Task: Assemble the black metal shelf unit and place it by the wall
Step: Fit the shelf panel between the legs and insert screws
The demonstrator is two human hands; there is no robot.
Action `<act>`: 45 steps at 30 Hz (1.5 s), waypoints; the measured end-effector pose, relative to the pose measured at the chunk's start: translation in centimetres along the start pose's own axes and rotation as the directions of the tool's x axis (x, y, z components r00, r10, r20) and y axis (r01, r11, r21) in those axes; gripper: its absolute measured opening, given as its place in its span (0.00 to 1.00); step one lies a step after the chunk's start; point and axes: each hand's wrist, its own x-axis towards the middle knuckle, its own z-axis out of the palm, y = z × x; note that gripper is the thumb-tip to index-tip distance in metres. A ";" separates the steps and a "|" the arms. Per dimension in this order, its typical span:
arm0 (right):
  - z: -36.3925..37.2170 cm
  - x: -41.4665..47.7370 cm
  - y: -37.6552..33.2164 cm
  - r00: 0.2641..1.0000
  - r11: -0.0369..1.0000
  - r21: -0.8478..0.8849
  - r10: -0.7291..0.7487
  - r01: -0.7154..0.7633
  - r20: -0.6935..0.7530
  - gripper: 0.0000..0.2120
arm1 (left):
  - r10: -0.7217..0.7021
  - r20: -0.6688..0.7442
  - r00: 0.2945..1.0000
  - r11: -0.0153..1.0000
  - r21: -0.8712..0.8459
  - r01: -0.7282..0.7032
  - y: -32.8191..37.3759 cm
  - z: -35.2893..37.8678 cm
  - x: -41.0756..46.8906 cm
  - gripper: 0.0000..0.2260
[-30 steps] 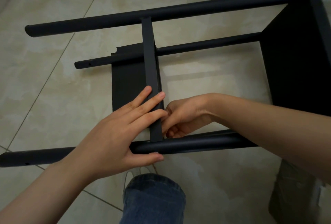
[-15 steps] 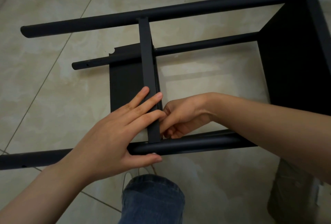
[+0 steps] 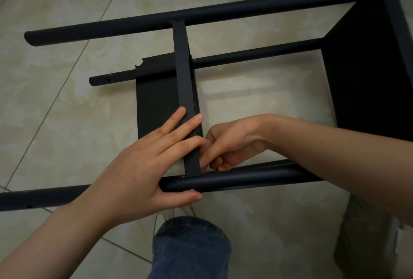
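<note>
My left hand (image 3: 138, 167) clamped the matte-black crossbar (image 3: 183, 77) and near tube (image 3: 257, 178), fingers flat, thumb under; right hand (image 3: 230, 144) curled just beside, hold unclear.

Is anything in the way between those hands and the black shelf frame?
Nothing visible does. The left hand clasps the black metal shelf frame, fingers across its flat crossbar, thumb under the near round pole; the right hand touches the crossbar's right side.
</note>
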 end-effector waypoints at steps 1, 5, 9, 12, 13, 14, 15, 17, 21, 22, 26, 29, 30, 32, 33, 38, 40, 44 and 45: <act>0.1 0.1 0.0 1.000 1.000 0.000 -0.001 0.001 -0.011 0.05 | -0.001 0.000 1.000 1.000 -0.001 0.001 0.0 0.0 0.0 0.34; 0.5 0.5 -0.2 0.999 0.999 0.013 -0.030 0.030 -0.025 0.07 | -0.006 -0.001 1.000 1.000 -0.006 0.006 0.0 0.0 0.0 0.34; 0.1 -0.1 -0.2 1.000 1.000 -0.012 -0.013 0.013 -0.009 0.05 | 0.003 0.001 1.000 1.000 -0.001 -0.003 0.0 -0.1 0.0 0.34; 0.3 0.0 -0.1 1.000 1.000 -0.008 -0.012 0.012 -0.017 0.05 | 0.001 -0.001 1.000 1.000 0.002 -0.001 0.0 -0.1 0.0 0.33; 0.5 0.2 -0.1 1.000 1.000 0.001 -0.019 0.019 -0.025 0.06 | -0.001 -0.003 1.000 1.000 0.000 0.001 0.0 0.0 0.0 0.34; 0.6 0.3 -0.2 0.999 1.000 0.009 -0.027 0.027 -0.029 0.08 | -0.002 -0.004 1.000 1.000 -0.004 0.002 0.0 0.0 0.0 0.34; 0.6 0.4 -0.2 0.999 0.999 0.014 -0.035 0.036 -0.029 0.09 | -0.003 -0.004 1.000 1.000 -0.008 0.003 0.0 0.0 0.0 0.34; 0.5 0.2 -0.2 0.999 0.999 0.014 -0.038 0.038 -0.022 0.09 | -0.003 -0.003 1.000 1.000 -0.012 0.003 0.0 0.0 0.0 0.34; 0.2 -0.3 -0.3 1.000 1.000 -0.014 -0.016 0.016 -0.006 0.04 | 0.002 -0.001 1.000 1.000 -0.011 -0.002 0.0 -0.1 0.0 0.33; 0.2 -0.2 -0.3 1.000 1.000 -0.010 -0.013 0.013 -0.010 0.04 | 0.002 -0.001 1.000 1.000 -0.011 -0.002 0.0 -0.1 0.0 0.33; 0.6 0.4 -0.2 1.000 0.999 0.029 -0.025 0.025 -0.002 0.09 | -0.004 -0.003 1.000 1.000 0.001 0.004 0.0 -0.1 -0.1 0.34; 0.3 0.0 -0.3 1.000 1.000 0.005 -0.023 0.023 -0.007 0.07 | 0.001 -0.002 1.000 1.000 0.006 -0.001 0.0 0.0 0.0 0.34; 0.2 -0.2 -0.3 1.000 1.000 -0.012 -0.021 0.021 -0.007 0.06 | 0.002 0.000 1.000 1.000 0.006 -0.002 0.0 0.0 0.0 0.34; 0.2 -0.4 -0.3 1.000 0.999 -0.034 -0.019 0.019 -0.006 0.05 | 0.002 0.002 1.000 1.000 0.007 -0.002 0.0 0.0 0.0 0.34; 0.3 -0.3 -0.3 1.000 0.999 -0.032 -0.022 0.022 -0.009 0.06 | 0.002 0.002 1.000 1.000 0.007 -0.002 0.0 0.0 0.0 0.34; 0.5 0.2 -0.4 1.000 0.999 -0.020 -0.026 0.026 -0.014 0.08 | -0.005 -0.006 1.000 1.000 0.001 0.005 0.0 -0.1 0.0 0.34; 0.3 -0.1 -0.5 1.000 0.998 -0.056 -0.015 0.014 -0.020 0.06 | -0.001 -0.008 1.000 1.000 -0.001 0.001 0.0 0.0 0.0 0.34; 0.2 -0.3 -0.3 0.999 0.999 -0.030 -0.030 0.030 0.016 0.06 | 0.001 -0.005 1.000 1.000 -0.001 -0.001 0.0 -0.1 -0.1 0.34; 0.2 -0.2 -0.2 0.999 0.999 -0.034 -0.038 0.039 0.018 0.06 | 0.000 -0.005 1.000 1.000 0.004 0.000 0.0 -0.1 -0.1 0.34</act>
